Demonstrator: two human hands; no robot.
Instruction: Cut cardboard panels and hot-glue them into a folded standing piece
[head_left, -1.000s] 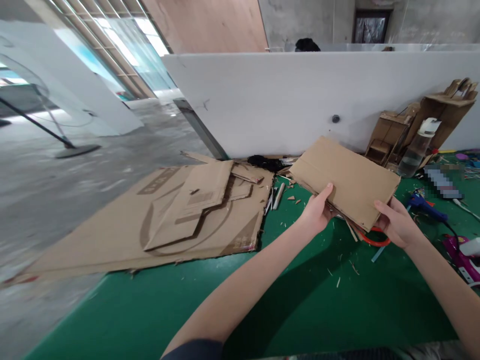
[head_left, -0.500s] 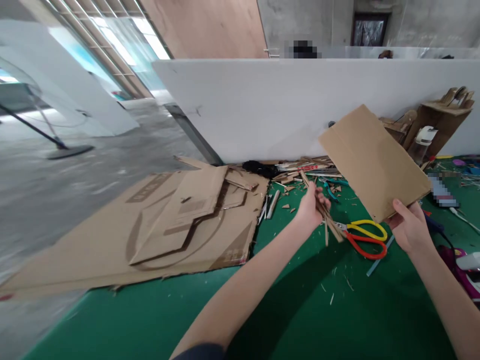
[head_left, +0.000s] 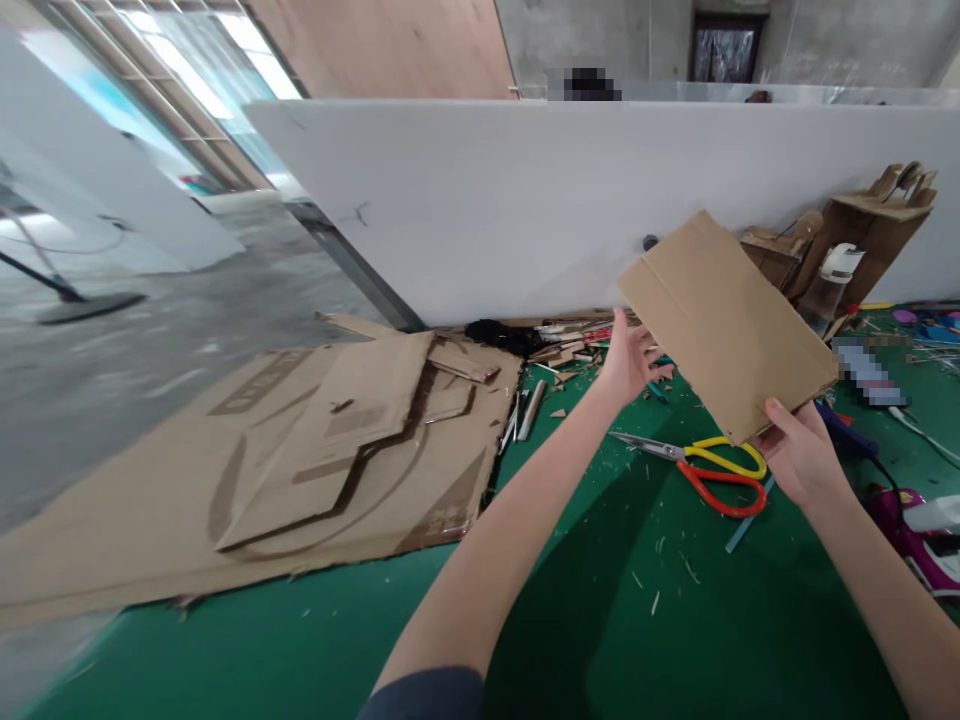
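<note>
A flat rectangular cardboard piece (head_left: 727,325) is raised above the green table, tilted. My right hand (head_left: 799,450) grips its lower right corner, thumb on the face. My left hand (head_left: 631,362) is spread and holds nothing; its fingers are near the left edge of the cardboard piece, and whether they touch it I cannot tell. Below the two hands lie scissors (head_left: 679,455) with one yellow and one red handle, blades pointing left. A translucent bluish stick (head_left: 742,530) lies partly under the red handle.
Large cardboard sheets (head_left: 300,450) cover the left of the green table (head_left: 337,640). Wood scraps (head_left: 574,350) lie along the white partition (head_left: 480,210). At the right are a bottle (head_left: 829,290), a phone (head_left: 870,372), a cable and a magenta object (head_left: 911,540).
The thin brown strips that my left hand held are out of it, and its fingers have opened. The scissors' blades now show fully. The view has shifted slightly to the right.
</note>
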